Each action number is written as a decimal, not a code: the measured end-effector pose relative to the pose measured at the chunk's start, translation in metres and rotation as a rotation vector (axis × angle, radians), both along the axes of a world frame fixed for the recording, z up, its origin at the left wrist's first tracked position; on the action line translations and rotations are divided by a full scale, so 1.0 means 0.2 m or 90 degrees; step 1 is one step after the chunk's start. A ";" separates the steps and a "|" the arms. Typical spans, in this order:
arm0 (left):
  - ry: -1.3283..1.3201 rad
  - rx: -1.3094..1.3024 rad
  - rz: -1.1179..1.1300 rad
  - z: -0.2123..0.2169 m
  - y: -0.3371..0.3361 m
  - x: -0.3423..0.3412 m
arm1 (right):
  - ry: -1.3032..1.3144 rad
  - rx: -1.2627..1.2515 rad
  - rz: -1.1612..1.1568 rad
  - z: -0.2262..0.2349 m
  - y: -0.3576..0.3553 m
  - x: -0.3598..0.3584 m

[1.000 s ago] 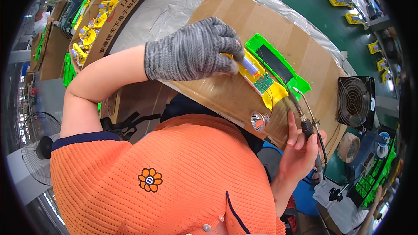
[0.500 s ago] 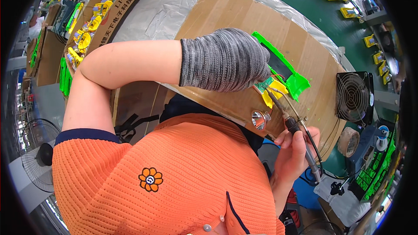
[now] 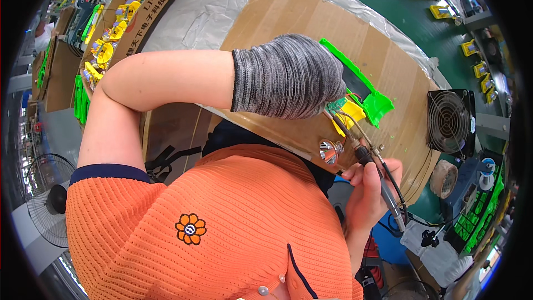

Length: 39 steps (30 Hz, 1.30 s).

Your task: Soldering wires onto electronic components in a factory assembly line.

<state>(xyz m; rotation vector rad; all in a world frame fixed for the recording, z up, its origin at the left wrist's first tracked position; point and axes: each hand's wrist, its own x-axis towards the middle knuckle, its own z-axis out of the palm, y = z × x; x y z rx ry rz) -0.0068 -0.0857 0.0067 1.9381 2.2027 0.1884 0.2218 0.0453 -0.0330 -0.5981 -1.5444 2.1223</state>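
My right hand (image 3: pixel 367 193) is closed around the dark handle of a soldering iron (image 3: pixel 365 155), which carries a thin bent metal tube along its side. Its tip reaches a small green circuit board (image 3: pixel 336 105) at the edge of my left hand. That left hand (image 3: pixel 311 78), in a grey striped knit glove, bends over the board; its fingers are hidden beneath it. Beside the board sits a yellow plastic part (image 3: pixel 353 112) with thin wires, and a shiny round reflector (image 3: pixel 330 151) lies nearer me. A bright green plastic housing (image 3: pixel 380 109) with a dark panel rests just beyond.
Cardboard (image 3: pixel 288 16) covers the work surface. A black square fan (image 3: pixel 451 122) stands at the right, near a tape roll (image 3: pixel 443 179) and a dark blue box-shaped device (image 3: pixel 469 188). At the left is a carton (image 3: pixel 161 8) beside yellow parts. More yellow assemblies (image 3: pixel 442 12) line the far right.
The soldering iron and my right hand have shifted slightly left, bringing the tip closer to the gloved hand. My left hand has turned a little over the board.
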 end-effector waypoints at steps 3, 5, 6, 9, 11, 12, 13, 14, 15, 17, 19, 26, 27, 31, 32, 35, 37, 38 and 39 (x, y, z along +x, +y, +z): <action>-0.008 0.010 -0.006 0.00 0.00 0.00 | -0.012 0.011 -0.012 0.00 -0.02 0.00; -0.002 0.030 -0.011 0.00 0.00 0.00 | -0.012 0.028 -0.014 -0.01 -0.03 0.00; -0.010 0.038 -0.009 -0.01 0.00 0.00 | -0.003 0.032 -0.018 -0.01 -0.04 0.00; -0.016 0.021 -0.007 0.00 0.00 0.00 | -0.008 0.026 -0.027 -0.01 -0.04 0.00; -0.011 0.010 -0.002 0.00 0.00 0.00 | 0.001 0.023 -0.020 -0.01 -0.04 0.00; -0.015 0.013 0.000 0.00 0.00 0.00 | 0.012 0.002 -0.024 -0.01 -0.04 -0.01; -0.026 0.017 0.004 0.00 0.00 0.00 | 0.003 0.010 -0.018 -0.01 -0.04 -0.01; -0.023 0.008 0.008 0.00 0.00 0.00 | 0.007 0.004 -0.021 -0.01 -0.04 -0.01; -0.036 0.021 0.008 0.00 0.00 0.00 | 0.014 -0.008 -0.026 -0.01 -0.04 -0.01; -0.026 -0.001 0.009 -0.01 0.00 0.00 | 0.004 0.001 -0.028 0.00 -0.03 0.00; -0.023 0.009 0.006 -0.01 0.00 0.00 | -0.003 0.003 -0.032 0.02 -0.01 0.01; -0.030 0.011 -0.005 0.03 -0.01 -0.02 | 0.077 0.129 -0.169 0.01 0.23 -0.02; -0.029 0.039 0.003 0.04 0.00 -0.03 | 0.075 0.113 -0.178 0.00 0.26 -0.02; -0.021 0.139 0.003 0.05 0.13 -0.16 | 0.100 0.050 -0.224 -0.09 0.30 -0.04; 0.086 0.150 -0.018 0.04 0.18 -0.19 | 0.103 0.051 -0.221 -0.11 0.30 -0.03; 0.002 0.000 -0.083 0.03 0.27 -0.25 | 0.135 0.028 -0.265 -0.14 0.32 -0.01; 0.038 -0.063 -0.207 0.07 0.26 -0.26 | 0.145 0.046 -0.269 -0.14 0.32 0.00; 0.085 -0.009 -0.237 0.08 0.21 -0.25 | 0.149 0.043 -0.283 -0.14 0.32 0.00; 0.087 -0.005 -0.218 0.09 0.16 -0.22 | 0.174 0.051 -0.271 -0.14 0.32 0.00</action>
